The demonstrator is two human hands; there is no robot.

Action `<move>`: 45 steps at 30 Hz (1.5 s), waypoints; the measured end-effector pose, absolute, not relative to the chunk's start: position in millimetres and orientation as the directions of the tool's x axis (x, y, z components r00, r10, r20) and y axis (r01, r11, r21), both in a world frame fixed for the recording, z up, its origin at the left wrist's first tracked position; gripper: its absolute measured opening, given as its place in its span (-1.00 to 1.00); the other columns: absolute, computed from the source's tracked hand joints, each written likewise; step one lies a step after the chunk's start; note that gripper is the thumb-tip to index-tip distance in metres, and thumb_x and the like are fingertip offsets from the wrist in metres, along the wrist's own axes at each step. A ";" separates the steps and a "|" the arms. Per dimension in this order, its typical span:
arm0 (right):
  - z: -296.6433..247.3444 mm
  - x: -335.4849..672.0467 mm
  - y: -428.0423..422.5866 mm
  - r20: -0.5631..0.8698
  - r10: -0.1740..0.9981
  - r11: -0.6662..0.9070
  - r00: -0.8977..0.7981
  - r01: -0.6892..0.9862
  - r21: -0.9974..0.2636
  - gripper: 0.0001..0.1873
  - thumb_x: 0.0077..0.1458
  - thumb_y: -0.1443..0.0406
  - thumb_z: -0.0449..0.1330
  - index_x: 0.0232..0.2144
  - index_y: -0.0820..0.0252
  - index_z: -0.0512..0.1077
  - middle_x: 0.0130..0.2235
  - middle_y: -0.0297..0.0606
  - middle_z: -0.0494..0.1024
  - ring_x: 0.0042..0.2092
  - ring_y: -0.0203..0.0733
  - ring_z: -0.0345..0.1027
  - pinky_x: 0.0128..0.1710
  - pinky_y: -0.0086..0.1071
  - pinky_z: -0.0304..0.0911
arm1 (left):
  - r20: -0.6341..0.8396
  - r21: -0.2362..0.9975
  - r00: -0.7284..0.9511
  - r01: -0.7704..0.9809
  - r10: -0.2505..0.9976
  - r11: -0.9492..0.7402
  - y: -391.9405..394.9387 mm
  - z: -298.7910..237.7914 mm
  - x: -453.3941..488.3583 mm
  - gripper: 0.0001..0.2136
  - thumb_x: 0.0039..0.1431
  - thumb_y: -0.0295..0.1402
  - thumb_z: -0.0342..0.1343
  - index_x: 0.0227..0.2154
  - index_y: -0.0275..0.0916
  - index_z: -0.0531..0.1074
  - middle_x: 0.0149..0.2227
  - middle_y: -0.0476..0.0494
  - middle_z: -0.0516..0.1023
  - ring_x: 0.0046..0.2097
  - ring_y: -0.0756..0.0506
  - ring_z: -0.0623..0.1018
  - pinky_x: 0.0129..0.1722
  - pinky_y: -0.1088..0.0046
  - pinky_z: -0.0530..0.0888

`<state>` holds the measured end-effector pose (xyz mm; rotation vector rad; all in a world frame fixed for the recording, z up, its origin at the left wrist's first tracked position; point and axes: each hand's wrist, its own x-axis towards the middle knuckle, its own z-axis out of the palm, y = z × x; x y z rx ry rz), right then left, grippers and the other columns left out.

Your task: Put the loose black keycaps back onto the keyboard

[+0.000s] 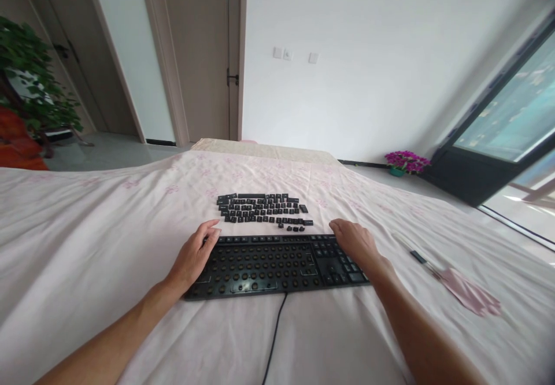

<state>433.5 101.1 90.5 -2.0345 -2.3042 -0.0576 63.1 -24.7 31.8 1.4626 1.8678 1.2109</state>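
Note:
A black keyboard (264, 266) lies on the bed sheet in front of me, its cable running toward me. Most of its main section has no keycaps, leaving rows of bare key posts; the number pad and top row still carry caps. My left hand (197, 252) holds the keyboard's left end, thumb and forefinger close together at the far corner. At the far right corner, my right hand (353, 243) grips the edge with bent fingers, their tips partly hidden. Just beyond the keyboard, loose black keycaps (260, 207) are laid out in rows.
A pale floral sheet (130, 229) covers the bed. To the right lie a pink glove-like cloth (470, 292) and a small dark-ended tool (418, 256). Further off are a door (197, 55), a leafy plant (34, 78) and a pot of purple flowers (405, 162).

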 end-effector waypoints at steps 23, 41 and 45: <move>65.6 324.3 120.9 0.248 0.779 0.600 -0.576 0.800 -0.024 -0.83 0.13 0.18 0.21 -0.35 0.00 0.61 -0.18 -0.24 0.52 -0.07 -0.07 0.20 -0.11 -0.27 0.04 | 0.194 0.896 -0.467 0.443 0.862 0.038 -6.1 17.8 45.2 -0.56 0.17 -0.03 -0.01 -0.01 -0.19 0.43 -0.13 -0.17 0.60 -0.08 -0.17 0.56 -0.03 0.30 0.42; 72.8 338.9 115.7 0.255 0.849 0.526 -0.464 0.683 -0.507 -0.89 -0.02 0.25 0.29 -0.38 0.04 0.61 -0.29 -0.33 0.54 -0.25 -0.24 0.37 -0.24 -0.40 0.19 | 0.194 0.889 -0.411 0.458 0.891 0.018 -8.0 19.1 45.9 -0.62 0.18 -0.07 -0.01 -0.11 -0.19 0.49 -0.11 -0.14 0.61 -0.10 -0.15 0.56 -0.07 0.36 0.43; 69.5 354.9 104.5 0.218 0.868 0.465 -0.446 0.578 -0.670 -0.87 -0.05 0.24 0.29 -0.40 0.10 0.61 -0.34 -0.31 0.54 -0.28 -0.22 0.40 -0.23 -0.37 0.25 | 0.207 0.874 -0.392 0.486 0.896 0.011 -7.2 17.8 45.5 -0.63 0.17 -0.08 -0.01 -0.12 -0.17 0.50 -0.12 -0.12 0.62 -0.10 -0.15 0.57 -0.07 0.37 0.43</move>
